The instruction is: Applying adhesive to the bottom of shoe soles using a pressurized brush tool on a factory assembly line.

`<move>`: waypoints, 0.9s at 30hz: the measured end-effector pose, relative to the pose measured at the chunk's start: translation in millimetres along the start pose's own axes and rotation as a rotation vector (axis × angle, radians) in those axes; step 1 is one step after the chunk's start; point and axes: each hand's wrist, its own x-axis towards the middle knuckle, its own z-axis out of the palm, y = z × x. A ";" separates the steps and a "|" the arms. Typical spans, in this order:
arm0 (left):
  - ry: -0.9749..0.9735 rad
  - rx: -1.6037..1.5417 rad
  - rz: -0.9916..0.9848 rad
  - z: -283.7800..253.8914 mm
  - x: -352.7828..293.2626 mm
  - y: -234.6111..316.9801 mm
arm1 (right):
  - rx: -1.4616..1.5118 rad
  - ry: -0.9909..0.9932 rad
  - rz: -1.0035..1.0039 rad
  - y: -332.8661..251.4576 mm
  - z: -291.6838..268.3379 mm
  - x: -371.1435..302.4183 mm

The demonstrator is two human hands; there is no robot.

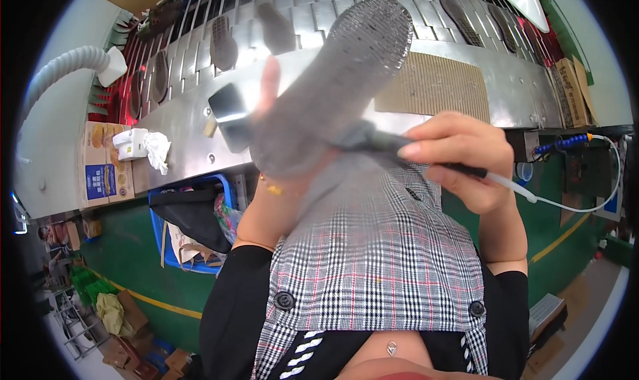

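Note:
A dark grey shoe sole (343,73) is held up in front of me, its textured side showing and its near end blurred by motion. My left hand (268,85) grips the sole from behind and the left; most of its fingers are hidden. My right hand (466,155) is closed around the dark handle of a brush (391,141), fed by a thin clear tube (566,208). The bristle end is smeared and lies at the sole's lower right edge; whether it touches cannot be told. A plaid apron (373,273) covers my front.
Beyond the sole, several dark soles (225,43) lie on a metal slat conveyor (193,63). Corrugated cardboard (439,87) and a phone (229,117) rest on the metal ledge. A blue basket (160,230) with bags stands below left. A grey hose (63,67) hangs at left.

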 end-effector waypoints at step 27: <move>-0.029 -0.010 -0.006 12.3 -14.0 2.9 | -0.120 0.053 -0.022 9.8 -42.2 -6.0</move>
